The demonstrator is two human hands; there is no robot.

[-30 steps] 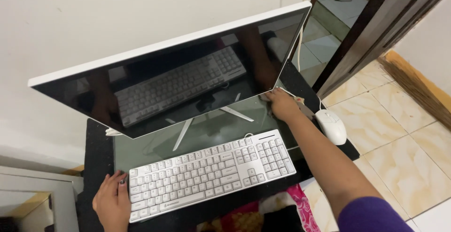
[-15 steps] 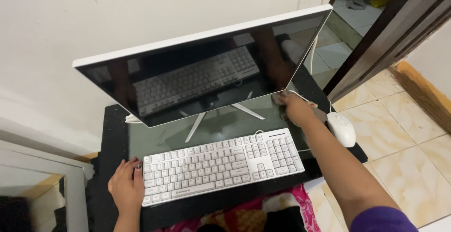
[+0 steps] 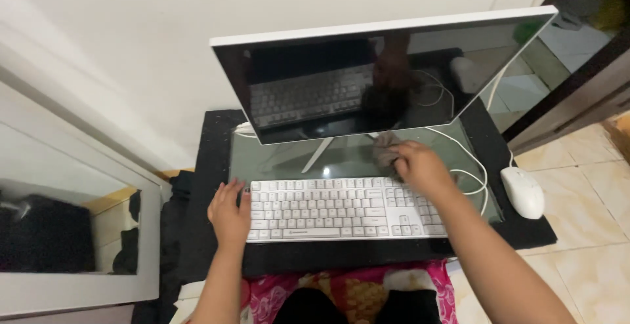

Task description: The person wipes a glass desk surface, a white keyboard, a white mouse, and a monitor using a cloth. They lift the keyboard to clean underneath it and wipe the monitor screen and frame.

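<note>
My right hand (image 3: 420,166) presses a crumpled grey-brown cloth (image 3: 384,148) onto the glass desk top (image 3: 275,161), just behind the right part of the white keyboard (image 3: 335,209) and in front of the monitor's stand. My left hand (image 3: 230,214) lies flat against the keyboard's left end, fingers spread over the first keys. The white-framed monitor (image 3: 354,81) leans forward above the glass, its dark screen off and mirroring the keyboard and my arm.
A white mouse (image 3: 523,191) lies at the right of the black desk (image 3: 209,166), its cable looping across the glass. A framed mirror (image 3: 65,232) leans at the left. Pink patterned fabric (image 3: 341,291) shows below the desk edge. Tiled floor lies to the right.
My right hand with the cloth has come down from the monitor's lower right edge to the glass behind the keyboard. My left hand stays at the keyboard's left end. The view has shifted left.
</note>
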